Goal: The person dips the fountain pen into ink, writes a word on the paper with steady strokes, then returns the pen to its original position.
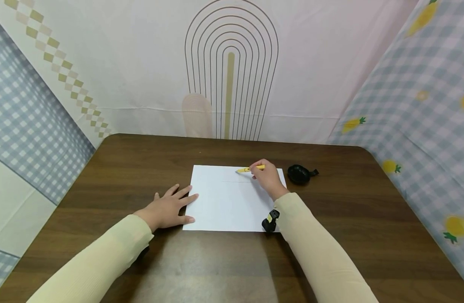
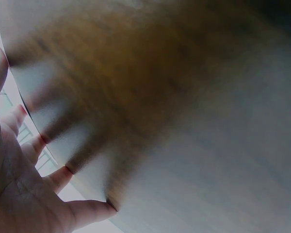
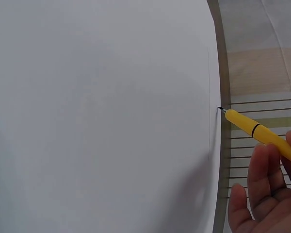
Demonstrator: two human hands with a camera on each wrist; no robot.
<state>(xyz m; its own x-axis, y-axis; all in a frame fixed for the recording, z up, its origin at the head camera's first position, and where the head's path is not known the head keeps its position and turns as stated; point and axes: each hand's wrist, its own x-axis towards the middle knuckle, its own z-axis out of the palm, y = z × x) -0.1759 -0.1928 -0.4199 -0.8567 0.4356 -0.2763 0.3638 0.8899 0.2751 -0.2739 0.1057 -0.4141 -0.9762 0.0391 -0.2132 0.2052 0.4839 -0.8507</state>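
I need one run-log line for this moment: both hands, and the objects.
left hand: flat, pressing paper edge | right hand: holds yellow pen, tip at paper | black object: right of paper, on table

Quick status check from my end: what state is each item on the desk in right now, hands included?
Sheet of paper: flat on the table, a faint pencilled line across its upper part.
Yellow pencil: held tilted, tip near the paper's far edge.
Right hand: grips the pencil.
Left hand: fingers spread flat, pressing the paper's left edge.
Black tape measure: lying untouched, right of the paper.
Table: dark wood, bearing everything.
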